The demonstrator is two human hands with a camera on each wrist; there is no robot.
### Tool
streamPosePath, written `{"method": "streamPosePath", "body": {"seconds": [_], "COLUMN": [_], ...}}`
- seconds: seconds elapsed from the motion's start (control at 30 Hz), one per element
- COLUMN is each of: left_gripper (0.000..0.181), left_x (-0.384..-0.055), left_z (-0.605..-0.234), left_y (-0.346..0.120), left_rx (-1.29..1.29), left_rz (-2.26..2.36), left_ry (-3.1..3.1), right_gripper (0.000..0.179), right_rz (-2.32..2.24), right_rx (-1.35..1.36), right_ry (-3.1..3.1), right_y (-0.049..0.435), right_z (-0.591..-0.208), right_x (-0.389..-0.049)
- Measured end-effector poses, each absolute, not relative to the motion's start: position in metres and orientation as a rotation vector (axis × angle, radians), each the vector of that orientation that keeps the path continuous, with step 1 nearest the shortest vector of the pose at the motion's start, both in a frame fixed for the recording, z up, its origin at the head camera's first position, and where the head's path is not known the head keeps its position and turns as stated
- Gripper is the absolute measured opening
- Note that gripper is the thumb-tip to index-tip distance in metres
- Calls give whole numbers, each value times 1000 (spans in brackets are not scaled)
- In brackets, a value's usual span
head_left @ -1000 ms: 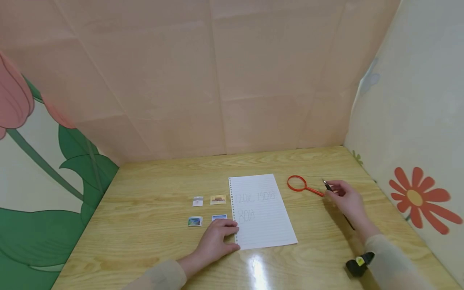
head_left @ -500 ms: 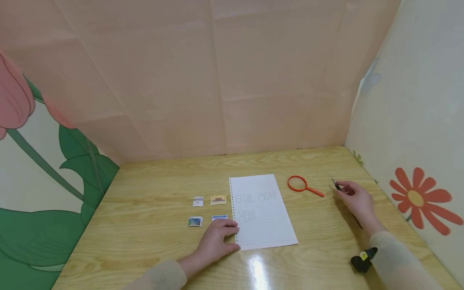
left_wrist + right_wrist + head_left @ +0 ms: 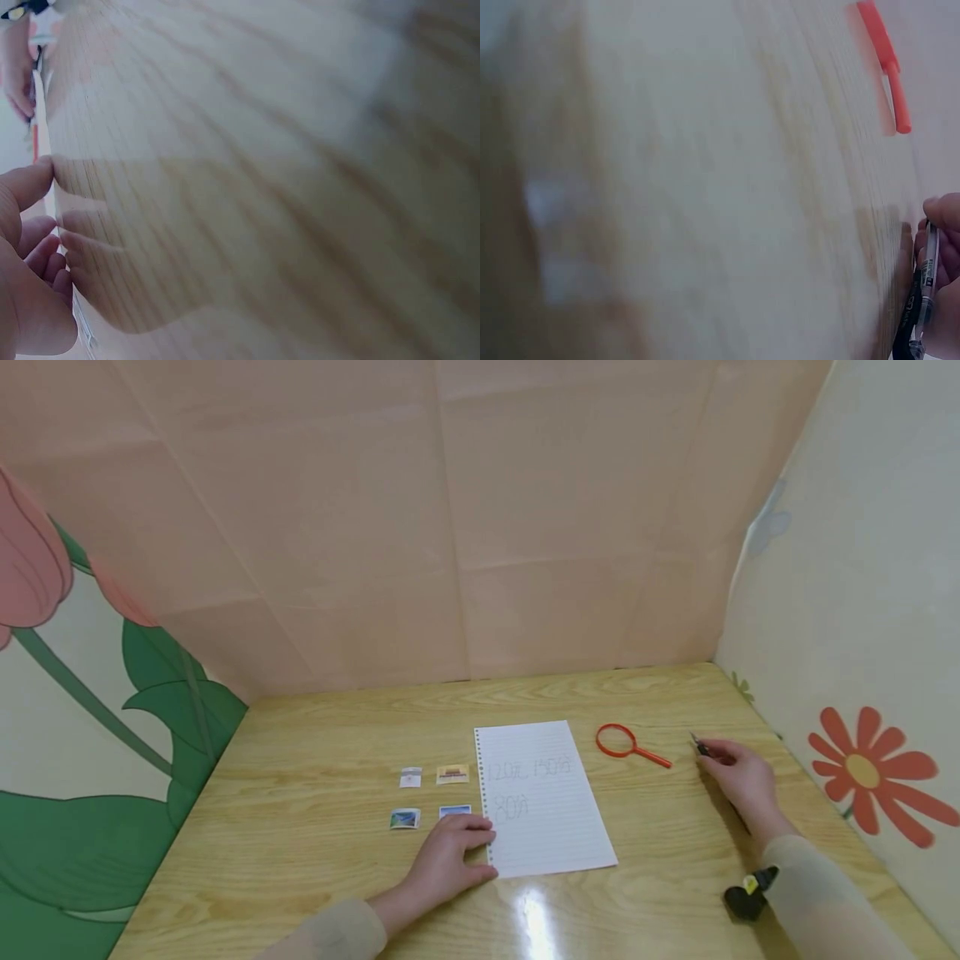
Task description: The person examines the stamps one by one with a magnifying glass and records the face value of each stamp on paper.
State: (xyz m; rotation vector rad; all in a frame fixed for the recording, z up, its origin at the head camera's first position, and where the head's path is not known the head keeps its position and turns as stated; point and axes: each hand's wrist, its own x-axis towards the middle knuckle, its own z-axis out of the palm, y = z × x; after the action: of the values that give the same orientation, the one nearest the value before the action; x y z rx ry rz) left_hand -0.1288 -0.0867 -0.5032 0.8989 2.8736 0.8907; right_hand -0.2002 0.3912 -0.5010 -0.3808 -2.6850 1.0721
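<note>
My left hand [image 3: 447,853] rests along the punched left edge of a lined paper sheet [image 3: 558,835], fingertips over the holes. Handwritten numbers mark the upper part of the sheet. Thumb and fingers of my right hand [image 3: 742,781] pinch a pen [image 3: 701,747], close over the table right of the magnifying glass. Its metal tip points away to the upper left. In the right wrist view the pen [image 3: 928,274] shows a clear barrel with dark print. A red magnifying glass [image 3: 651,757] lies between the sheet and this hand.
Small stamp-like pictures lie left of the sheet: a pale one [image 3: 410,777], a yellowish one [image 3: 453,774], a green-blue one [image 3: 405,818] and a blue one [image 3: 455,811], partly behind my left hand. Pink sheeting [image 3: 360,568] backs the wooden table [image 3: 285,827].
My right hand has moved to the right with the pen, away from the magnifying glass handle, and is now lower at the table. My left hand and the sheet stay in place.
</note>
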Motion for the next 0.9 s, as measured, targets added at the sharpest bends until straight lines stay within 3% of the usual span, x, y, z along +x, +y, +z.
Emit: {"method": "streamPosePath", "body": {"seconds": [0.5,0.9], "left_gripper": [47,46], "left_x": [-128,-128], "left_z": [-502,-502], "left_y": [-87,-87], "left_rx": [890,890], "left_rz": [915,940], "left_ry": [2861,2856], "right_gripper": [34,43], "right_rz": [925,957], "right_rx": [-307,-284], "right_ry": [-2709,-2711], "right_y": [394,392], "right_z": [-503,-500], "right_x": [-202,-199]}}
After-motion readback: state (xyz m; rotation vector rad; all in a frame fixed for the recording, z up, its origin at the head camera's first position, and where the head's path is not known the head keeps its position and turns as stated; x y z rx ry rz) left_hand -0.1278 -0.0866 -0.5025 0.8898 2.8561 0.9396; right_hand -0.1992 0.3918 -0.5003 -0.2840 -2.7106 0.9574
